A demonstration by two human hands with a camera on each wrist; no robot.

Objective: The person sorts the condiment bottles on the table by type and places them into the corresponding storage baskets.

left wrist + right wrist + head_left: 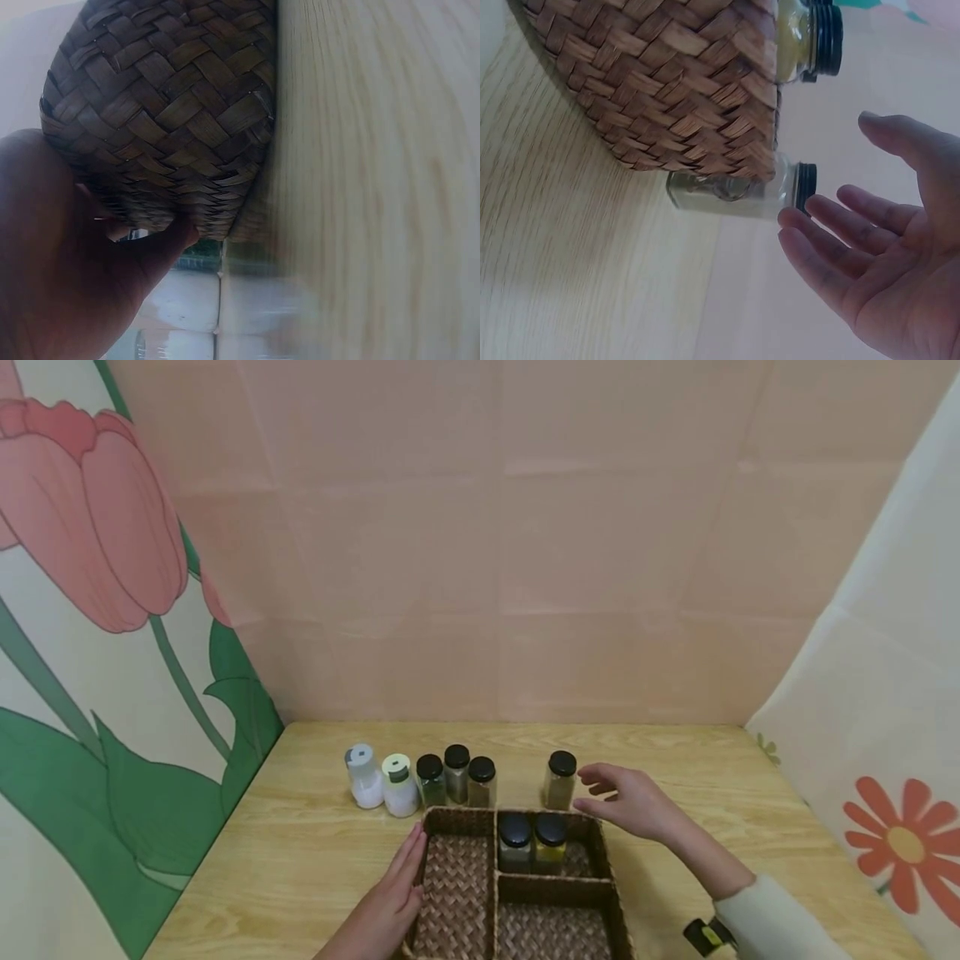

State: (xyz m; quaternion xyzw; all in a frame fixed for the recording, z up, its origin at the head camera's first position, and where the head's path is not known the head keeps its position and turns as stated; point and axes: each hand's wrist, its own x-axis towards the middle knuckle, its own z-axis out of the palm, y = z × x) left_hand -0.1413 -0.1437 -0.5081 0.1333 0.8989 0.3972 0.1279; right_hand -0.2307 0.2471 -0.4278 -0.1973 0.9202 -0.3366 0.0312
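A brown woven basket [498,883] with three compartments sits on the table. My left hand [395,893] rests along its left wall, fingers fairly straight; in the left wrist view the thumb touches the weave [172,105]. Inside the back right compartment stand two black-lidded jars, one dark [515,845] and one with yellow contents [551,847]. Behind the basket is a single spice jar [560,783] with a black lid. Just right of that jar, my right hand [628,799] hovers with spread, slightly bent fingers. The right wrist view shows its fingertips close to the jar's lid [805,187], holding nothing.
Left of the single jar, three black-lidded jars [457,774] stand grouped behind the basket. Two white shakers [364,777] are farther left. A pink backdrop [495,568] borders the back of the table, and printed cloths [892,693] flank it.
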